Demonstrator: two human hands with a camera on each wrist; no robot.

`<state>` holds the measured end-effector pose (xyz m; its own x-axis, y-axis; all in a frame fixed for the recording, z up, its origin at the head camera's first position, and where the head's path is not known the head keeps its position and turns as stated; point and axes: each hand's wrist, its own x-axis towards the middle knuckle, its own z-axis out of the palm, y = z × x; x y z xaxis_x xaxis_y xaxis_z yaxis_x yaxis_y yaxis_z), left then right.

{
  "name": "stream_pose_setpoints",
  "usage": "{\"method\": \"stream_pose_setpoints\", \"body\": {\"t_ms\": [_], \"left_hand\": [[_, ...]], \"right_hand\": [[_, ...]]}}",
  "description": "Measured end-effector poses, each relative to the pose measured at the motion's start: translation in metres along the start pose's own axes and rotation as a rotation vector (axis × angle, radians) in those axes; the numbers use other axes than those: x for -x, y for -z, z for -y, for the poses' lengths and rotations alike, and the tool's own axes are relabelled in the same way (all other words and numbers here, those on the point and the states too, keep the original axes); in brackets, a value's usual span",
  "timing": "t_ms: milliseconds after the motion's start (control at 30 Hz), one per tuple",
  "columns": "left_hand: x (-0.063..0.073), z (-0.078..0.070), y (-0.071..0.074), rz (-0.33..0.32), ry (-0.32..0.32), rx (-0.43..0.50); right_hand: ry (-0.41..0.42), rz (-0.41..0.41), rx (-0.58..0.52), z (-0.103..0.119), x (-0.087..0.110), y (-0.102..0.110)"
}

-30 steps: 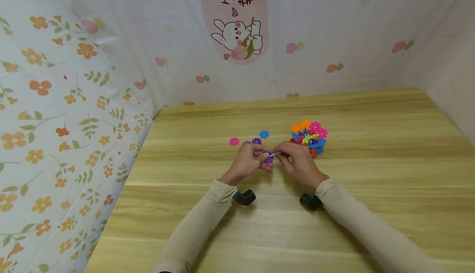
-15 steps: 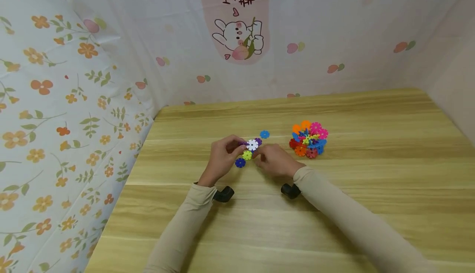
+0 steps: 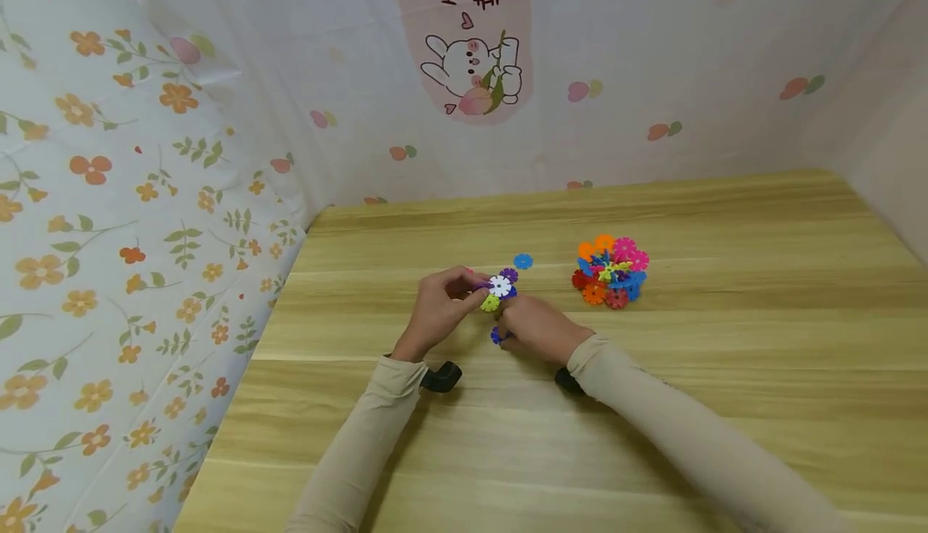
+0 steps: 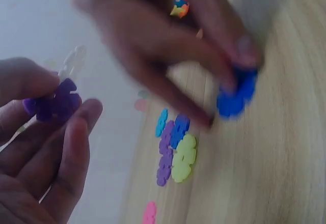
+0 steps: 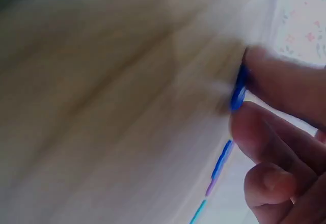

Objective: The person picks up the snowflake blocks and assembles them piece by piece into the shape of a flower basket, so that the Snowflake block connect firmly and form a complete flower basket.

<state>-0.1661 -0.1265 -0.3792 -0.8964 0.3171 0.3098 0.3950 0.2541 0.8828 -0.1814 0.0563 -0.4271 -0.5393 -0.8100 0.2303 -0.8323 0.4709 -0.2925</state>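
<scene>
My left hand (image 3: pixel 439 304) pinches a purple flower-shaped disc (image 4: pixel 60 102) between thumb and fingers. A white notched disc (image 3: pixel 499 286) stands joined to its edge. To its right, my right hand (image 3: pixel 540 328) pinches a dark blue disc (image 4: pixel 235 99) between thumb and fingertips. In the right wrist view that blue disc (image 5: pixel 239 86) appears edge-on. Below and behind the hands, a lime disc (image 4: pixel 184 159), another blue disc (image 4: pixel 180 131), purple discs (image 4: pixel 165 167) and a light blue disc (image 3: pixel 523 261) lie on the table.
A round cluster of many-coloured joined discs (image 3: pixel 594 295) sits on the wooden table (image 3: pixel 725 340) at the right. A pink disc (image 4: pixel 150 214) lies to the left. A printed cloth (image 3: pixel 348 58) hangs behind the table, and a floral one (image 3: pixel 109 235) at left.
My left hand moved left with the joined purple and white discs, then stayed nearly still. My right hand let go of the white disc, moved to the loose discs and took up a blue one.
</scene>
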Motion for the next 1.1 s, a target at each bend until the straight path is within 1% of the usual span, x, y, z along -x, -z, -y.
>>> {"method": "stream_pose_setpoints", "body": {"t_ms": [100, 133, 200, 300, 367, 433, 500, 567, 633, 700, 733, 867, 967, 1100], "left_hand": [[-0.002, 0.007, 0.0, 0.018, 0.006, 0.01], [-0.002, 0.01, 0.0, 0.02, 0.008, 0.012], [-0.004, 0.02, 0.001, 0.019, 0.019, 0.015], [-0.006, 0.034, -0.002, 0.029, 0.038, 0.015], [-0.007, 0.041, -0.006, 0.041, 0.043, 0.02], [-0.007, 0.043, -0.009, 0.049, 0.038, 0.031], [-0.008, 0.042, -0.013, 0.052, 0.036, 0.046], [-0.009, 0.041, -0.017, 0.054, 0.043, 0.07], [-0.01, 0.038, -0.021, 0.059, 0.057, 0.084], [-0.011, 0.034, -0.024, 0.069, 0.064, 0.107], [-0.011, 0.032, -0.025, 0.076, 0.062, 0.113], [-0.012, 0.012, -0.028, 0.101, 0.052, 0.106], [-0.012, 0.0, -0.029, 0.11, 0.049, 0.083], [-0.012, -0.002, -0.03, 0.118, 0.045, 0.098]], "right_hand": [[-0.035, 0.009, -0.057, -0.005, 0.012, 0.006], [-0.061, 0.021, -0.08, -0.006, 0.015, 0.008], [-0.117, 0.048, -0.136, -0.009, 0.02, 0.012], [-0.198, 0.084, -0.225, -0.016, 0.028, 0.019], [-0.244, 0.061, -0.283, -0.021, 0.035, 0.023], [-0.304, 0.007, -0.347, -0.025, 0.043, 0.026], [-0.36, -0.081, -0.415, -0.028, 0.049, 0.029], [-0.398, -0.177, -0.471, -0.03, 0.053, 0.031], [-0.407, -0.249, -0.502, -0.031, 0.056, 0.033], [-0.396, -0.297, -0.515, -0.03, 0.057, 0.035], [-0.39, -0.312, -0.519, -0.029, 0.057, 0.036], [-0.364, -0.349, -0.522, -0.026, 0.059, 0.039], [-0.341, -0.369, -0.51, -0.025, 0.059, 0.04], [-0.337, -0.388, -0.498, -0.023, 0.059, 0.042]]}}
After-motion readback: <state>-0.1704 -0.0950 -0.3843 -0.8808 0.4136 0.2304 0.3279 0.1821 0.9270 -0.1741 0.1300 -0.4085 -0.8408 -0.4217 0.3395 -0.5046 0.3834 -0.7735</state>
